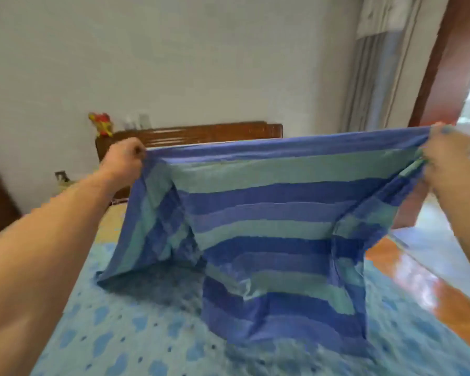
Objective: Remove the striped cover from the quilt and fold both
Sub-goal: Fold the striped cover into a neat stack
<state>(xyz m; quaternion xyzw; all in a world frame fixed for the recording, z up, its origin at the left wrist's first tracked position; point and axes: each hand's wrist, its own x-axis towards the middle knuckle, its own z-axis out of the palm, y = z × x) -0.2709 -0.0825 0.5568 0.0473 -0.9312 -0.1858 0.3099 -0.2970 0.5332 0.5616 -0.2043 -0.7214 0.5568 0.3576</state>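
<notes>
- Your left hand (125, 158) and right hand (445, 150) are raised well apart, each clenched on an upper corner of the striped cover (269, 213).
- The cover hangs between them like a curtain; its lower part is slack and rumpled and rests on the patterned bed (114, 321).
- The quilt cannot be told apart in this view.
- Judging by this, you are spreading the cover to fold it.
- Keep the top edge taut and level, so the stripes run straight.
- Lift or shake until the bunched lower folds fall flat.
- Match corner to corner before you bring your hands together.
</notes>
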